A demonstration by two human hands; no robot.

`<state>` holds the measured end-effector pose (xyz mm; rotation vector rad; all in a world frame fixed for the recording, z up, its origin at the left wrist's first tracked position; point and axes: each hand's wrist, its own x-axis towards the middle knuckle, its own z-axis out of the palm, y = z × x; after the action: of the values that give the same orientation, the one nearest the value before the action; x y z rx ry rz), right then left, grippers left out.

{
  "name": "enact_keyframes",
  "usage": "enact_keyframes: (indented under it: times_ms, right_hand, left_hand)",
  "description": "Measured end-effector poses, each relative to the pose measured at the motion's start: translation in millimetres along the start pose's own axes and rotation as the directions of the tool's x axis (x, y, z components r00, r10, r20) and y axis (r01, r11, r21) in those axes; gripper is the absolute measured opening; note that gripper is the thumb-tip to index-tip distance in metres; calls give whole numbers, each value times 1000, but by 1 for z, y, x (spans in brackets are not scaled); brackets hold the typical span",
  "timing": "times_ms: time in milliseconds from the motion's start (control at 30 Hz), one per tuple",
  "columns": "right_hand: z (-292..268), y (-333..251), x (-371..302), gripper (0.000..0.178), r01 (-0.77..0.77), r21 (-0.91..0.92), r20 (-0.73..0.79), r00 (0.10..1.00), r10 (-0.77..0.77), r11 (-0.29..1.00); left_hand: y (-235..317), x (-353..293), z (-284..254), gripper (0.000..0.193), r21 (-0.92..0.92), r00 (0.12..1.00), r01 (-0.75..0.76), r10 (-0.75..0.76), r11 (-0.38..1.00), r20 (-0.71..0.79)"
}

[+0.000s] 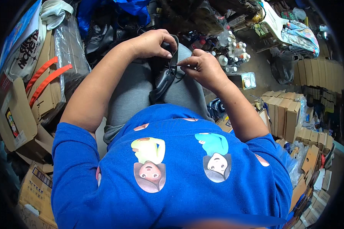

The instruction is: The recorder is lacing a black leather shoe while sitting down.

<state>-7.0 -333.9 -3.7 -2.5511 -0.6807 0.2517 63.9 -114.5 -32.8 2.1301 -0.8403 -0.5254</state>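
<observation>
Between my grey-trousered knees rests a black shoe (pixel 164 80), its dark opening edge raised toward my fingers. My left hand (pixel 156 44) is closed on that raised edge, with the thumb on the near side and the fingers curled over it. From the right, my right hand (pixel 202 66) comes up to the same edge in a pinch. A thin dark line, perhaps thread, shows by its fingertips, but what they hold is too small to make out.
Several white-capped bottles (pixel 233 49) stand beyond my right knee, near a white plastic chair (pixel 273 23) with a cloth on it. Stacked cardboard (pixel 283 110) lines the right. On the left are an open carton (pixel 17 118) and orange straps (pixel 46 84); black bags (pixel 99 38) lie ahead.
</observation>
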Motion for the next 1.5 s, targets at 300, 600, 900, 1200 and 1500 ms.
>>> enact_keyframes:
  times_ms: [300,600,900,1200,1500]
  right_hand:
    - [-3,-14,8,18,11,-147,79,997,1,989]
    - [-1,31,20,23,-209,404,339,939,66,891]
    - [5,51,32,23,-169,517,388,920,-54,839]
    - [20,34,28,15,-281,611,339,938,76,740]
    - [10,9,8,19,34,217,35,998,-43,976]
  left_hand:
    - [-2,-5,3,44,-34,1000,-7,8,999,25]
    - [-6,-7,9,48,-46,999,-27,26,999,-27]
    - [-10,-8,12,48,-54,998,-40,38,998,-39]
    - [-5,-11,15,44,-50,997,-4,0,999,-79]
    - [9,-70,22,40,8,903,25,-19,1000,-429]
